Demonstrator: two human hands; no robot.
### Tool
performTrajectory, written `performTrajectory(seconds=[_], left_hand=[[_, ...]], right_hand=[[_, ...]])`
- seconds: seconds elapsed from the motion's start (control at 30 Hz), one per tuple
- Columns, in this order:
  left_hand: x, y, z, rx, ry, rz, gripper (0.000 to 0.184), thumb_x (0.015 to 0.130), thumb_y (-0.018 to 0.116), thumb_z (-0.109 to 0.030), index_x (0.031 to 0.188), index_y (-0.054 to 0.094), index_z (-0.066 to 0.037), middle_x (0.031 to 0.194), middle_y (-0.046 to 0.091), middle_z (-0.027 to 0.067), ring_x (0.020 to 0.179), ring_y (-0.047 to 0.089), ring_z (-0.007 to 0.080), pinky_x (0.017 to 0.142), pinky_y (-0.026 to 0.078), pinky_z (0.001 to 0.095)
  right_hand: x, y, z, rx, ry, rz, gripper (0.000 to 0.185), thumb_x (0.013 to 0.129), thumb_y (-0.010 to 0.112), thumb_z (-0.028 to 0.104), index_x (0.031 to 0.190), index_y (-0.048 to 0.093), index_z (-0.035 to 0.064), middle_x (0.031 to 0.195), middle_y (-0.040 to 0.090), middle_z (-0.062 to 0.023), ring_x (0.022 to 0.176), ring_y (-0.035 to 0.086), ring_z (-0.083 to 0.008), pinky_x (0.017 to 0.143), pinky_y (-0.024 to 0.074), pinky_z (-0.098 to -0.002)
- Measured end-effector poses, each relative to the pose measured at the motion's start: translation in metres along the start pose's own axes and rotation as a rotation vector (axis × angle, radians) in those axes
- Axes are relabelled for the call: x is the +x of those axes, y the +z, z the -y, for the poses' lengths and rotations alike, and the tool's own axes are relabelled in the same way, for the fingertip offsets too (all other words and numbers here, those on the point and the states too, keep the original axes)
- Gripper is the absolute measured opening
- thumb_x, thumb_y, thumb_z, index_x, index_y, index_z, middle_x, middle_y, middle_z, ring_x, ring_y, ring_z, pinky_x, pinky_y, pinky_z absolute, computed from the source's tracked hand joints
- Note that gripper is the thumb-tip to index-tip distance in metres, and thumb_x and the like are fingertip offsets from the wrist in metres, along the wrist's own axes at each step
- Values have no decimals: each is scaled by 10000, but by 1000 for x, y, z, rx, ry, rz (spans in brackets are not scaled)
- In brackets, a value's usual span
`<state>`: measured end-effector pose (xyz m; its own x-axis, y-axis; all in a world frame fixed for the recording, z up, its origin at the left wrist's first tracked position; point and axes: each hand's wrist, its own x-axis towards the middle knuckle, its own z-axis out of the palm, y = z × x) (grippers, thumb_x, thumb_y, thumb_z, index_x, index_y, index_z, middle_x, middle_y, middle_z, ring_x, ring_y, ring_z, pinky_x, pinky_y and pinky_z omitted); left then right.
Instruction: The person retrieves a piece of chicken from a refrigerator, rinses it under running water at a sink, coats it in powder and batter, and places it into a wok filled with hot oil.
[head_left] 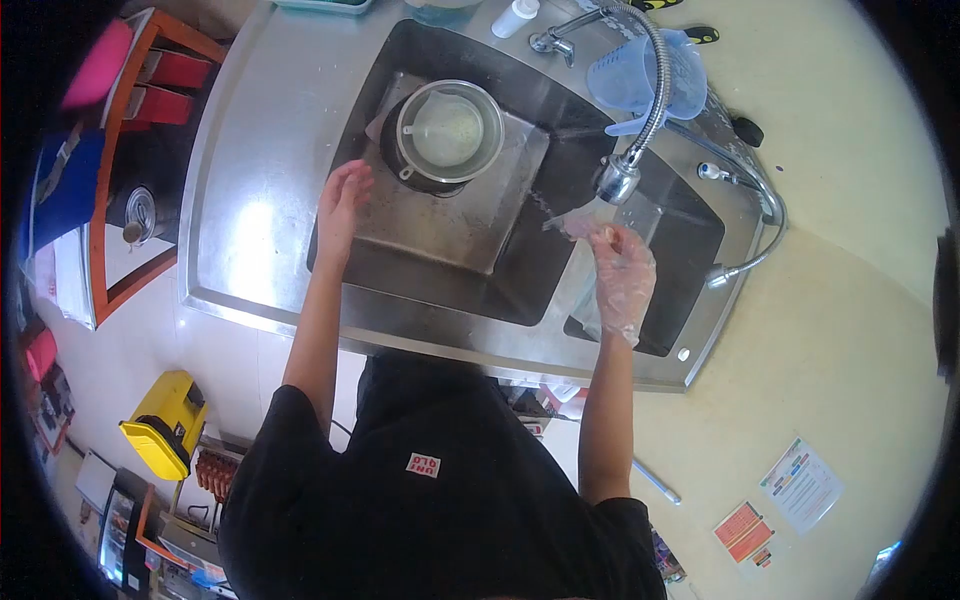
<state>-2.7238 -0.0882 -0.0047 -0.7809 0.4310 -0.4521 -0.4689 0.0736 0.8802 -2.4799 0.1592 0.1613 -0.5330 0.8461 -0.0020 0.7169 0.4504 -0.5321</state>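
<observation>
At a steel double sink [545,300], a person in a black shirt [460,510] pinches a thin, crumpled translucent piece [572,224] in the fingers of a plastic-gloved right hand [622,270], just beside the faucet's spray head [617,184] and above the area between the two basins. The bare left hand [343,195], fingers loosely apart and gripping nothing, hovers at the left basin's outer edge, near a round vessel [491,130] inside that basin, while a pale-blue jug [622,80] stands behind the faucet.
</observation>
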Motion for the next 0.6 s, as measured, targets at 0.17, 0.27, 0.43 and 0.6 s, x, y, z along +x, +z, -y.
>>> performTrajectory(seconds=[0.17, 0.27, 0.43, 0.6], left_hand=[[-2, 0, 1, -14, 27, 22, 317, 1015, 457, -230, 1259, 523, -39, 1202, 604, 94, 1079, 587, 173, 917, 462, 304], [-4, -4, 2, -13, 27, 19, 315, 1013, 460, -225, 1258, 523, -37, 1204, 604, 95, 1082, 587, 174, 913, 464, 303], [-6, -11, 12, -17, 16, 1, 326, 1010, 468, -234, 1261, 521, -34, 1205, 602, 96, 1092, 582, 176, 911, 465, 304], [-13, -11, 7, 4, -2, -8, 333, 1010, 476, -249, 1266, 520, -40, 1201, 602, 92, 1088, 580, 171, 919, 459, 307]], right_hand=[[13, 8, 4, -60, 16, 87, 267, 819, 724, 256, 971, 693, 38, 880, 690, -160, 818, 675, -305, 737, 511, -370], [14, 14, 2, -48, 33, 97, 278, 815, 726, 262, 972, 688, 35, 864, 689, -161, 810, 674, -311, 727, 510, -373], [19, 19, 16, -170, 66, 150, 299, 806, 732, 274, 965, 675, 27, 828, 668, -185, 772, 656, -335, 693, 497, -388], [17, 27, 15, -116, 44, 60, 288, 814, 728, 283, 925, 677, 23, 800, 657, -177, 727, 634, -313, 682, 486, -376]])
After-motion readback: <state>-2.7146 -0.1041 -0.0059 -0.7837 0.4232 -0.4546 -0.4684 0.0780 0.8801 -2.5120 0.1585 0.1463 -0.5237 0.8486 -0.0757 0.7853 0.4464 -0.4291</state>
